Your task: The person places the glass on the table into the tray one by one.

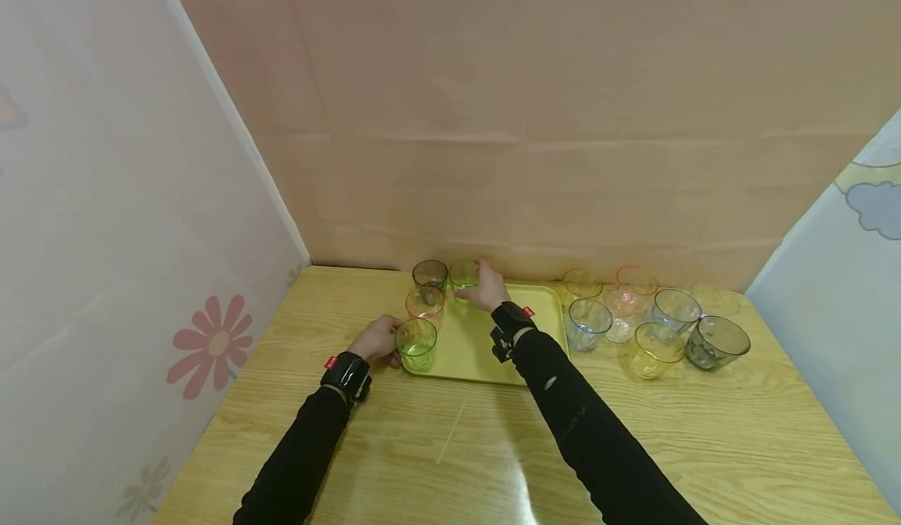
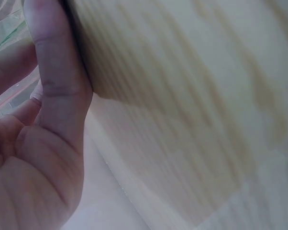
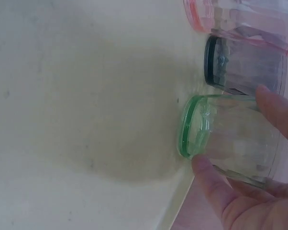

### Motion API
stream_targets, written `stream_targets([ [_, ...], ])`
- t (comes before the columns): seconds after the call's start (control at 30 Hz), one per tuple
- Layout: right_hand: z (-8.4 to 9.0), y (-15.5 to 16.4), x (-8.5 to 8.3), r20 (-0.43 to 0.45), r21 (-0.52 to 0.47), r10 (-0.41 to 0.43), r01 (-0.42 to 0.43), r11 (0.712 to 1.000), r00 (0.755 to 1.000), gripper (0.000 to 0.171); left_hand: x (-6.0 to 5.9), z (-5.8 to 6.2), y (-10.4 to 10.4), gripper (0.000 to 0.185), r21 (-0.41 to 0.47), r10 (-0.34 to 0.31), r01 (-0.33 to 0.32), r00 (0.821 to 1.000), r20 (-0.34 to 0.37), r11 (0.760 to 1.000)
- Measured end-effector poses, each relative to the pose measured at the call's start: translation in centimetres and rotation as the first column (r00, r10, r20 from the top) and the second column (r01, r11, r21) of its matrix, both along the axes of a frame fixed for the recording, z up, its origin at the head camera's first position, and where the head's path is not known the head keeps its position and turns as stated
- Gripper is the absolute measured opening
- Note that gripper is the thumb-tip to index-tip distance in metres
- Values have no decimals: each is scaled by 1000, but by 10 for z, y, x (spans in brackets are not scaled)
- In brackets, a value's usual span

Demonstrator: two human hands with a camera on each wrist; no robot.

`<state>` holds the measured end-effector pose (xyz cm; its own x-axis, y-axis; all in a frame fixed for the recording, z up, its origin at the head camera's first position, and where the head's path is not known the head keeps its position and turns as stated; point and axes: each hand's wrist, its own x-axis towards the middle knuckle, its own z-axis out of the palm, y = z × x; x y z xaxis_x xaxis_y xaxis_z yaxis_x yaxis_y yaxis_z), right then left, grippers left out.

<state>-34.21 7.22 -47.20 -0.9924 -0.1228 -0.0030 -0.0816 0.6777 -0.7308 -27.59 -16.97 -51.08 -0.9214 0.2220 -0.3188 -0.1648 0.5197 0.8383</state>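
My left hand (image 1: 376, 339) holds a green glass (image 1: 417, 347) from its left side, at the front left corner of a yellow tray (image 1: 486, 345). In the left wrist view, the bent fingers (image 2: 58, 72) hide most of that glass. At the back of the tray, my right hand (image 1: 488, 286) grips a second green glass (image 1: 462, 276). The right wrist view shows this upright green glass (image 3: 230, 139) between thumb and fingers, its thick base close to the tray. A red-rimmed glass (image 1: 425, 303) and a dark grey glass (image 1: 430, 275) stand in line behind the left hand's glass.
Right of the tray stand several glasses: a blue one (image 1: 589, 325), a yellow one (image 1: 655, 353), a grey one (image 1: 716, 345) and a pink one (image 1: 633, 294) among them. A brown paper-covered wall (image 1: 521, 157) rises behind the wooden table (image 1: 422, 454).
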Motion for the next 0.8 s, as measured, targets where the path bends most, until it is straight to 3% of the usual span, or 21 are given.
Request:
stream_targets([
  [0.53,-3,1,4,31,-26,-2,3,1000,1000,97,0,-6,0,18,-5,-5,5,1000,-6,1000],
  [0.8,-6,10,13,-24,-46,4,-5,999,1000,109,0,-5,0,17,-3,3,-3,1000,-21,1000],
])
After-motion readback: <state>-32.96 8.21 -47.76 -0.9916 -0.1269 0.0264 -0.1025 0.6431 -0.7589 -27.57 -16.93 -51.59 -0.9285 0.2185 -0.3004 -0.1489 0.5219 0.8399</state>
